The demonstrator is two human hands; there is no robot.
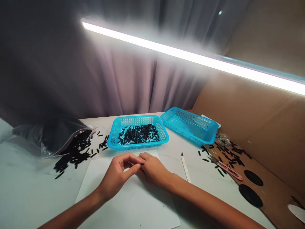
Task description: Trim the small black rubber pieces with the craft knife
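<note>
My left hand (120, 171) and my right hand (152, 168) meet above a white board (128, 210). Between the left thumb and fingers the tip of a small black strip (142, 164) shows, pinched there. My right hand is closed, its fingers curled against the left fingertips; what they hold is hidden. Just beyond the hands stands a blue plastic basket (138, 147) holding many small, slender black pieces (139, 135). A white-handled craft knife (186, 168) with a dark pointed tip lies to the right of my right hand.
At left, an open zip bag (57, 133) spills black pieces (76, 152). A second blue basket (190, 138) stands back right. Pink-handled scissors (228, 170), loose black pieces (232, 156) and two black discs (250, 194) lie at right, by a cardboard wall (269, 127). A bright tube light (181, 54) hangs above.
</note>
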